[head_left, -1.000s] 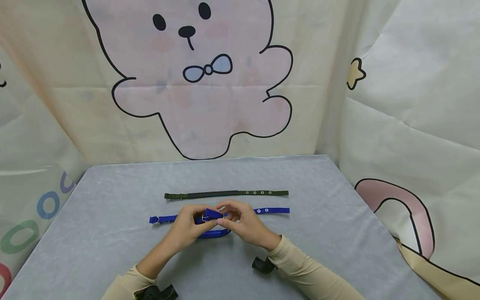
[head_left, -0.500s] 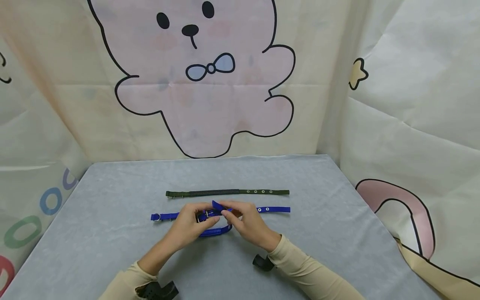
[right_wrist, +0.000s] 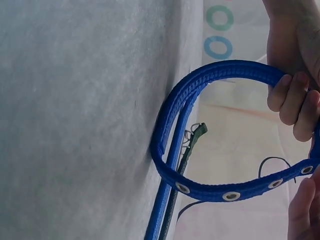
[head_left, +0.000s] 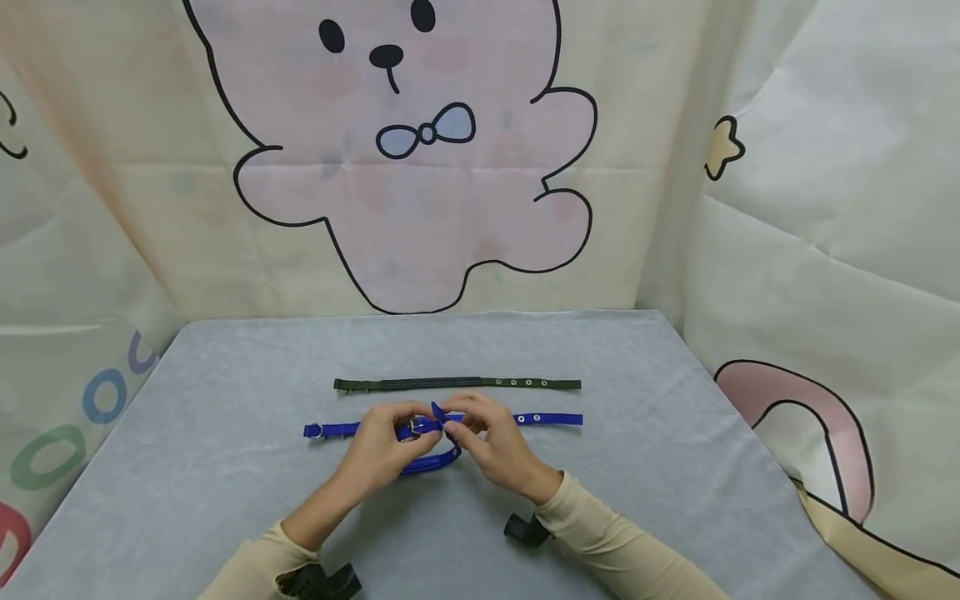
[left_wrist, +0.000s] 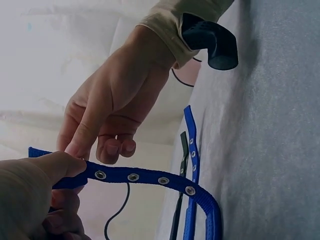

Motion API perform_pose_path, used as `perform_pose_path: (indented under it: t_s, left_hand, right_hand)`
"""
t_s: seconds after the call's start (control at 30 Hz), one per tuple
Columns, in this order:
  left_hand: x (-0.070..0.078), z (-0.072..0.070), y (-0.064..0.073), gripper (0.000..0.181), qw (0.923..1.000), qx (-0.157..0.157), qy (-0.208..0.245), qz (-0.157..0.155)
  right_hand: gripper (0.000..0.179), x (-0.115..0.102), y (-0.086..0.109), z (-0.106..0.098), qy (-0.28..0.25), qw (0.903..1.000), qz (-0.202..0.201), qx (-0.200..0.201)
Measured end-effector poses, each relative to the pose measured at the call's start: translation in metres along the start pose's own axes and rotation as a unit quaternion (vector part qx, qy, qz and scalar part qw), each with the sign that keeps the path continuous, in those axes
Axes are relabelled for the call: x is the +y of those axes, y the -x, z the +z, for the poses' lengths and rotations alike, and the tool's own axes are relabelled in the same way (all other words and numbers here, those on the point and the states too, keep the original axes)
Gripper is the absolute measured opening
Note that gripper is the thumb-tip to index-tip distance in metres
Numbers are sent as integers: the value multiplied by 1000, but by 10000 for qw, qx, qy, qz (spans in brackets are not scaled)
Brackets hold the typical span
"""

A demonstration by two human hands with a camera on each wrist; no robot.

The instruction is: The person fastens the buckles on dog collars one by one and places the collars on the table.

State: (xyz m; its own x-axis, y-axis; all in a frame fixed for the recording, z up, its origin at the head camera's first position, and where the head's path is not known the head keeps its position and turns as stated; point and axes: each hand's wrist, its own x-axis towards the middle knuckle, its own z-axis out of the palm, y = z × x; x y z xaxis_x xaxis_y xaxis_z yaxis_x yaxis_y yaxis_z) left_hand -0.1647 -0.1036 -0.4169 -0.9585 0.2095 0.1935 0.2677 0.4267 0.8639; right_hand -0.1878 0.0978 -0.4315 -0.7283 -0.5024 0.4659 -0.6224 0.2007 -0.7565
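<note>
A blue buckle collar (head_left: 431, 463), bent into a loop, is held between both hands just above the table. My left hand (head_left: 378, 443) pinches it by the metal buckle (head_left: 417, 426). With thumb and fingers, my right hand (head_left: 487, 440) grips the strap close by, and the strap's tip (head_left: 437, 411) sticks up between the hands. Metal-rimmed eyelets (left_wrist: 133, 177) run along the strap in the left wrist view. The loop (right_wrist: 161, 125) hangs wide in the right wrist view. Fingers partly hide the buckle, so how the strap passes through it is unclear.
Behind the hands, a second blue collar (head_left: 551, 419) lies flat across the grey-covered table (head_left: 247, 475). Farther back, a dark green collar (head_left: 435, 384) lies roughly parallel to it. Printed cloth hangs (head_left: 420, 233) border the table at the back and sides.
The blue strap's tip has swung from lying sideways between the hands to pointing upward. The right fingers have shifted their hold on the strap; the left hand stays at the buckle.
</note>
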Motion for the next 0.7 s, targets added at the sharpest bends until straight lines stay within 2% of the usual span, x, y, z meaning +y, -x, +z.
perform_pose_path:
  t_s: [0.17,0.43,0.6,0.7]
  left_hand:
    - [3,-2,0,17,9999,-26,-141,-58]
    - [5,-4,2,18,9993,-276,-267,-11]
    - [3,-5,1,21,9992,-353,-157,63]
    - [4,-4,1,20,9995,-238,-202,-9]
  right_hand:
    - [21,-2,-1,1,70,9999,-91,61]
    - [21,1,2,3,-1,9995,-304,97]
    - [21,0,2,4,-443,9990,-41,96]
    - [23,-2,0,3,-659,9976,109,155]
